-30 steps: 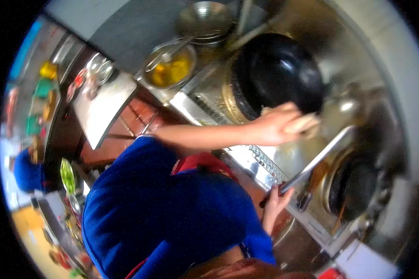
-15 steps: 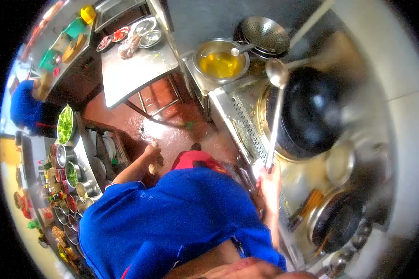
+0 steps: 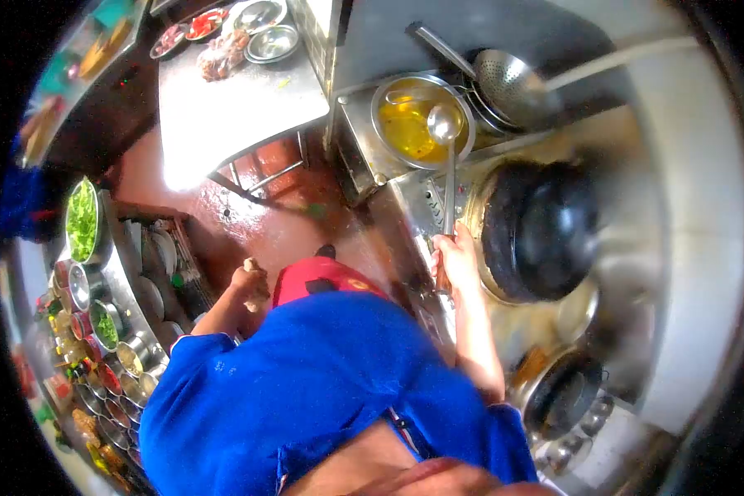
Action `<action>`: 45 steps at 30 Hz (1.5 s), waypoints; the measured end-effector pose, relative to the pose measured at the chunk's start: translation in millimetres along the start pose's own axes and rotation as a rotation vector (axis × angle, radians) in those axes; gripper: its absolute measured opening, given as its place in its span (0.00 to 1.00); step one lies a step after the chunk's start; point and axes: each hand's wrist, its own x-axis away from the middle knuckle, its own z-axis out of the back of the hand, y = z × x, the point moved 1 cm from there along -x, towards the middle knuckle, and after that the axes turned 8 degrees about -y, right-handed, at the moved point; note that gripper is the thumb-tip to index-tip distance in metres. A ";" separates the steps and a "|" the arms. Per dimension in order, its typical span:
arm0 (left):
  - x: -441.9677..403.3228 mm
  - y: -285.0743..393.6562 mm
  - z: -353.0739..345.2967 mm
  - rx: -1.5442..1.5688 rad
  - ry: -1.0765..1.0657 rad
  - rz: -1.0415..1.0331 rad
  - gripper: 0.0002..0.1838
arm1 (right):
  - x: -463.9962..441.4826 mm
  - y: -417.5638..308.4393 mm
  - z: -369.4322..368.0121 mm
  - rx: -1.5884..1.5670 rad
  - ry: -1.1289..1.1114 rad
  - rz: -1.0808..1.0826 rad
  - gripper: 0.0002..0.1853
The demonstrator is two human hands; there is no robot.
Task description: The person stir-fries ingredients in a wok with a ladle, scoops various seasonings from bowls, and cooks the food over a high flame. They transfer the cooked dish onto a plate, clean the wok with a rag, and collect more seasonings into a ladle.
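Note:
My right hand [image 3: 457, 256] is closed round the handle of a long metal ladle [image 3: 450, 178]. The ladle's bowl is over a steel basin [image 3: 469, 153] of yellow oil [image 3: 405, 124]; whether it touches the oil I cannot tell. Right of this hand, a large black wok [image 3: 546, 231] sits on the stove. My left hand [image 3: 246, 279] hangs low at my left side, closed on a crumpled beige cloth [image 3: 256, 302], away from any surface.
A perforated strainer [image 3: 504, 83] rests behind the basin. The white table [image 3: 231, 124] holds metal bowls and a bag. At left, a counter carries chopped greens [image 3: 83, 221] and several ingredient containers. A smaller wok [image 3: 564, 395] is at lower right. Another person's blue sleeve [image 3: 23, 198] shows far left.
The ladle has swung from beside the large wok to over the oil basin. My left hand, over the stove a second ago, is down at my side with the cloth. The view has shifted.

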 end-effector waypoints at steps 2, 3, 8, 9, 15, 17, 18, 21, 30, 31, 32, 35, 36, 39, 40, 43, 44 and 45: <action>24.3 20.4 -8.5 -0.149 0.139 0.024 0.06 | -11.7 -11.1 -8.4 -0.011 0.015 -0.016 0.09; 21.0 16.6 0.5 -0.163 0.158 0.069 0.07 | -16.2 -15.3 -9.7 -0.061 0.007 -0.045 0.11; 37.3 11.9 3.9 -0.181 0.185 0.107 0.12 | -13.4 -36.1 1.3 -0.516 -0.112 -0.093 0.12; 38.5 8.5 4.2 -0.167 0.172 0.114 0.12 | -7.7 -35.1 4.6 -0.667 -0.188 -0.079 0.11; 64.2 -3.1 -15.0 0.298 0.142 -0.039 0.15 | 59.7 -35.2 14.6 -0.791 -0.233 0.020 0.18; 80.9 -0.6 -24.9 0.183 0.098 -0.046 0.16 | 77.7 -23.7 37.9 -1.203 -0.431 0.025 0.25; 92.2 -3.7 -28.0 0.139 0.102 -0.054 0.16 | 88.6 -20.0 48.1 -1.428 -0.589 0.052 0.27; 117.1 -42.6 -44.0 0.587 -0.001 -0.092 0.17 | 124.8 -15.3 73.4 -1.683 -0.704 0.116 0.33; 181.3 -106.4 -118.2 0.984 -0.016 -0.385 0.15 | 116.6 90.2 325.8 -0.157 -0.186 -0.460 0.23; 200.3 -101.9 -126.9 0.928 0.014 -0.395 0.14 | 113.6 106.2 314.0 -0.090 -0.045 -0.422 0.22; 206.4 -109.4 -128.5 0.914 0.010 -0.433 0.14 | 110.5 119.5 306.3 -0.051 0.037 -0.364 0.21; 228.7 -122.0 -127.6 0.857 0.085 -0.496 0.12 | 104.8 143.9 281.7 0.024 0.130 -0.219 0.19; 235.8 -127.1 -125.4 0.848 0.103 -0.507 0.12 | 103.8 147.3 273.3 0.038 0.144 -0.174 0.19; 273.6 -134.5 -119.6 0.852 0.163 -0.554 0.12 | 102.9 146.3 244.8 0.064 0.171 -0.046 0.18; 283.7 -139.2 -116.2 0.853 0.187 -0.569 0.13 | 104.1 143.7 234.6 0.069 0.177 -0.002 0.17; 319.2 -150.2 -102.2 0.875 0.190 -0.628 0.18 | 109.6 132.4 190.2 0.055 0.171 0.128 0.17; 334.0 -151.0 -97.2 0.878 0.189 -0.646 0.18 | 111.6 126.7 172.4 0.043 0.155 0.170 0.16; 349.3 -152.2 -92.7 0.884 0.184 -0.665 0.19 | 115.1 120.7 148.8 0.031 0.122 0.206 0.16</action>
